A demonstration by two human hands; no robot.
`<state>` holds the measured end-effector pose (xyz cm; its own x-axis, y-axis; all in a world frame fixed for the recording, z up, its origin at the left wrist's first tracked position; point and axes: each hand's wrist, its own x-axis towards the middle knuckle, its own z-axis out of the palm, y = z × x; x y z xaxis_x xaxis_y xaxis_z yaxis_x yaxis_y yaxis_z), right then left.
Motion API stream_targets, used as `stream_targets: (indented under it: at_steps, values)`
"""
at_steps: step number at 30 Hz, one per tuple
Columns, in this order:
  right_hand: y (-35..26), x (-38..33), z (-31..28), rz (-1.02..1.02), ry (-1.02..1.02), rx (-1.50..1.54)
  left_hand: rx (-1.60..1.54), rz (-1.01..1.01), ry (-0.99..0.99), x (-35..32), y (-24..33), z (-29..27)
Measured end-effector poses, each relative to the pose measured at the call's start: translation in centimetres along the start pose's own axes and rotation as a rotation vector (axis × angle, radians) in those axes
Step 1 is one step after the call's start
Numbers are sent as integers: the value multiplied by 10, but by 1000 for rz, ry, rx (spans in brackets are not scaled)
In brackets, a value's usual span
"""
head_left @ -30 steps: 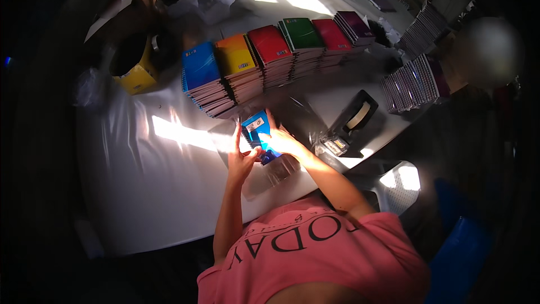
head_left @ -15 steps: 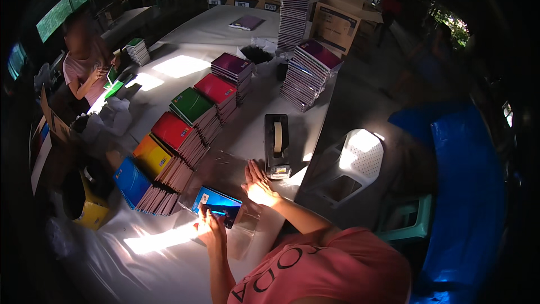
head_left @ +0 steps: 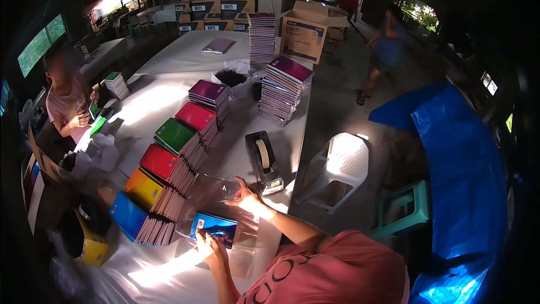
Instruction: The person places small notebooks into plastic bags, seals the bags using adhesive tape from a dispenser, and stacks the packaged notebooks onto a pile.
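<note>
A blue spiral notebook (head_left: 220,226) lies on a clear plastic sheet (head_left: 245,247) near the table's front edge. Bent fingers of my left hand (head_left: 212,252) close on the notebook's lower left part. Just above and right of the notebook, my right hand (head_left: 247,199) pinches the far edge of the plastic, which rises slightly off the table. The exact fingertip contact is small and partly lost in glare. Beyond my right hand stands a black tape dispenser (head_left: 264,163) with a roll of tape.
Notebook stacks in blue (head_left: 128,214), yellow (head_left: 144,187), red, green (head_left: 175,135) and purple run diagonally across the white table. Taller stacks (head_left: 286,90) and an open carton (head_left: 305,32) stand behind. A co-worker (head_left: 68,101) sits at far left; a white stool (head_left: 342,163) is at right.
My right hand has gone from lying flat beside the tape dispenser to lifting the plastic's edge. My left hand stays at the notebook. A person walking at the right shows more clearly.
</note>
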<state>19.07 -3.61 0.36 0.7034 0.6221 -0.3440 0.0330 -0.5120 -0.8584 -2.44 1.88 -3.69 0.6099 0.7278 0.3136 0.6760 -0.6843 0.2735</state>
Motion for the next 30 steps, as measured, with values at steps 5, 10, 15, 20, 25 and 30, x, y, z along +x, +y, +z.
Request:
stream_targets:
  at_steps: [5,10,15,20,25,30]
  values:
    - [22,51,-2,-173,-98,-213,-56,-49,-139,14,19,-18]
    - [74,65,20,-324,98,-186,-102,37,-17,9,4,13]
    - [74,54,19,-350,-73,-123,-74,-51,-220,18,20,-20]
    - [-24,-15,-26,-119,-526,501,-305,-99,-159,24,23,-35]
    - [-14,9,4,-615,-543,82,-209,-138,-276,26,36,-45]
    - [57,-13,93,-474,-529,-308,-324,62,-168,24,11,22]
